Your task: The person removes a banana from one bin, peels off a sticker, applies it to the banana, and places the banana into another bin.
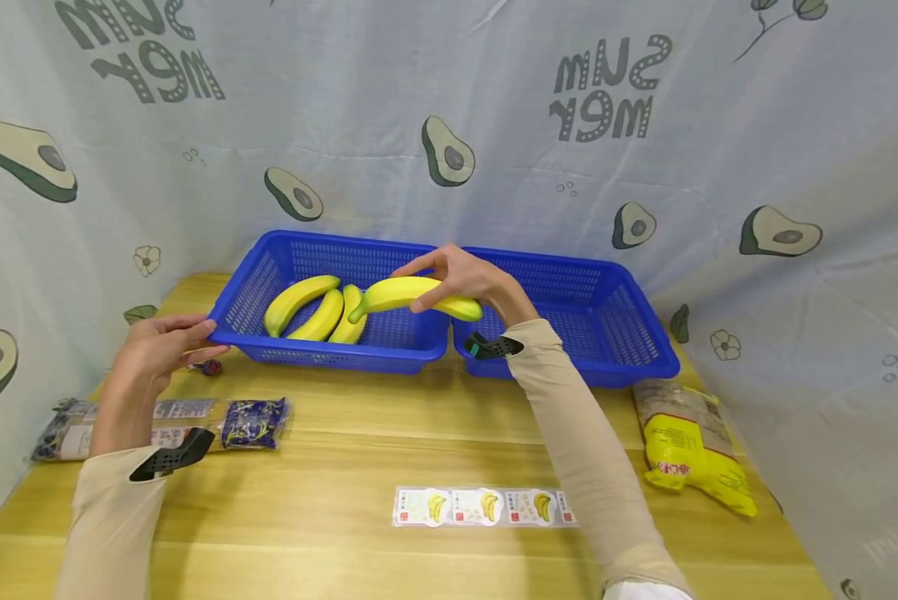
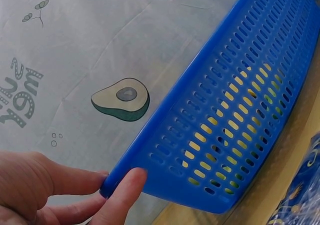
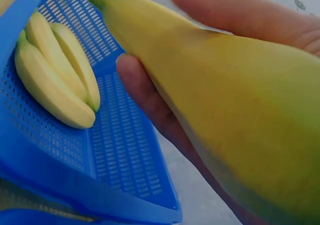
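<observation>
Two blue mesh baskets stand side by side at the back of the wooden table. The left basket holds three yellow bananas. My right hand grips a fourth banana lengthwise above the right side of that basket, its stem pointing left. My left hand pinches the left basket's front-left corner between thumb and fingers. The right basket has nothing in it that I can see.
A blue patterned packet and a clear packet lie at the left. A yellow bag lies at the right, and a strip of banana stickers near the front. An avocado-print cloth hangs behind and at both sides.
</observation>
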The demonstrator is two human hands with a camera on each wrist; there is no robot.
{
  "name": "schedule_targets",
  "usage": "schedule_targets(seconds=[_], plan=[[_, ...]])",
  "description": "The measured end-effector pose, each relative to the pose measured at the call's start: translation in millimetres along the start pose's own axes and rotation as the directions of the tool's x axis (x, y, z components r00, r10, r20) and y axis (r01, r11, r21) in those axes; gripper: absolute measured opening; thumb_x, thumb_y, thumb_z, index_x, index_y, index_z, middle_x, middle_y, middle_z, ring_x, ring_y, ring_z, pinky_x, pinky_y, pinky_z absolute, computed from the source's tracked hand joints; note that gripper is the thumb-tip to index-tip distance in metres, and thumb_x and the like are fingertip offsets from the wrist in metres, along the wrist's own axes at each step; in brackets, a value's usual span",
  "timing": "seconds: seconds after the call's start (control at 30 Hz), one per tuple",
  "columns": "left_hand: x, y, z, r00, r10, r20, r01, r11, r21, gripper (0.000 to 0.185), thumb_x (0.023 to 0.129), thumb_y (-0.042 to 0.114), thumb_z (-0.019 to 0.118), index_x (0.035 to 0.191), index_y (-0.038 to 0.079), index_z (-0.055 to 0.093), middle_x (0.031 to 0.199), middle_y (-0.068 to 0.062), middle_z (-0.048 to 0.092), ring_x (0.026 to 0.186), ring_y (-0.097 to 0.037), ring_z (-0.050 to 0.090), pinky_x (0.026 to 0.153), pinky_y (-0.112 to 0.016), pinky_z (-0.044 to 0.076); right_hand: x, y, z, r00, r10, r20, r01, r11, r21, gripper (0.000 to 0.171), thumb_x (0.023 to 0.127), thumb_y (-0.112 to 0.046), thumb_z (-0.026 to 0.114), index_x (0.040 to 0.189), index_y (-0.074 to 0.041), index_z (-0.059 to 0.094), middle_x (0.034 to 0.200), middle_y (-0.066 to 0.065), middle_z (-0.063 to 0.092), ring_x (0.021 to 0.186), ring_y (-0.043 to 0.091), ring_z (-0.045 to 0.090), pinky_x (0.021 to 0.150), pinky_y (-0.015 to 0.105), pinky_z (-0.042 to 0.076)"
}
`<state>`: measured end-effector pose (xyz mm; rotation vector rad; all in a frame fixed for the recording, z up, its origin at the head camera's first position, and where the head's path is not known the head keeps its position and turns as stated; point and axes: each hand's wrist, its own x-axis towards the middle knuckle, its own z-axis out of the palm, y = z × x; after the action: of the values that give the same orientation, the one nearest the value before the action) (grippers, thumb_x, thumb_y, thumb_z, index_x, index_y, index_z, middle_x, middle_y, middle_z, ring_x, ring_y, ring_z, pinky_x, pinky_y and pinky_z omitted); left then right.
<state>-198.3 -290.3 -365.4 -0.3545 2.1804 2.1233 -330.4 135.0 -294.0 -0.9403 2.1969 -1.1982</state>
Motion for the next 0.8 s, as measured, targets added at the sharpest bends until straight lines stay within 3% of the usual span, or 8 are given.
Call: schedule_targets(seconds=[0.13,0.33,0.4,0.57,0.7,0.8], plan=[[0.3,0.2,-0.4,1.000,-0.002,0.003,0.002,1.000,-0.018,0.051,0.111,0.009,0.059,0.151,-0.016,0.039,0.090,0.008,0.068,0.077,-0.008,0.077,0.081,-0.027,0.066,-9,1,1,1.000,-0.027,0.014,0.027,0.999,-0.016,0.059,0.087,-0.007,0.086,0.143,-0.004,0.069,0.093,0.010,0.078,0.076,0.017,0.066,0.066,0.025,0.056],[-1.3,0.3,-1.2,1.000,-0.008,0.012,0.008,0.999,-0.051,0.044,0.111,0.009,0.059,0.147,-0.011,0.044,0.091,0.007,0.067,0.077,-0.009,0.077,0.081,-0.026,0.066,-20,0,9,0.998,-0.045,-0.038,0.046,0.999,0.028,0.055,0.086,-0.004,0.086,0.139,0.000,0.071,0.126,0.017,0.076,0.091,0.025,0.075,0.074,0.028,0.061],[-1.9,-0.1,-1.6,1.000,-0.009,0.014,0.010,0.999,-0.052,0.044,0.111,0.009,0.059,0.147,-0.010,0.044,0.091,0.008,0.067,0.077,-0.009,0.077,0.081,-0.026,0.066,-24,0,12,0.997,-0.039,-0.065,0.043,0.998,0.052,0.054,0.086,-0.001,0.087,0.138,0.001,0.071,0.130,0.018,0.075,0.097,0.026,0.076,0.078,0.029,0.063],[-2.7,-1.4,-2.0,1.000,-0.019,0.014,0.020,0.998,-0.052,0.046,0.111,0.012,0.060,0.148,-0.009,0.045,0.090,0.008,0.068,0.076,-0.009,0.078,0.081,-0.027,0.066,-34,1,17,0.995,-0.053,-0.087,0.059,0.996,0.067,0.051,0.087,0.003,0.086,0.136,0.003,0.071,0.125,0.017,0.077,0.106,0.025,0.077,0.083,0.031,0.065],[-3.5,-1.3,-1.1,1.000,-0.024,0.016,0.025,0.997,-0.076,0.036,0.111,0.012,0.060,0.141,-0.004,0.050,0.089,0.008,0.068,0.076,-0.010,0.078,0.079,-0.027,0.066,-43,2,21,0.991,-0.093,-0.096,0.098,0.994,0.050,0.045,0.089,0.003,0.085,0.132,0.003,0.074,0.118,0.016,0.079,0.100,0.026,0.078,0.081,0.032,0.065],[-4.5,-1.7,0.2,0.999,-0.026,0.020,0.027,0.996,-0.090,0.044,0.111,0.012,0.059,0.148,-0.008,0.045,0.089,0.007,0.069,0.076,-0.010,0.078,0.080,-0.028,0.066,-48,3,24,0.988,-0.111,-0.107,0.117,0.992,0.053,0.042,0.089,0.004,0.084,0.130,0.004,0.075,0.117,0.015,0.079,0.098,0.027,0.077,0.081,0.033,0.065]])
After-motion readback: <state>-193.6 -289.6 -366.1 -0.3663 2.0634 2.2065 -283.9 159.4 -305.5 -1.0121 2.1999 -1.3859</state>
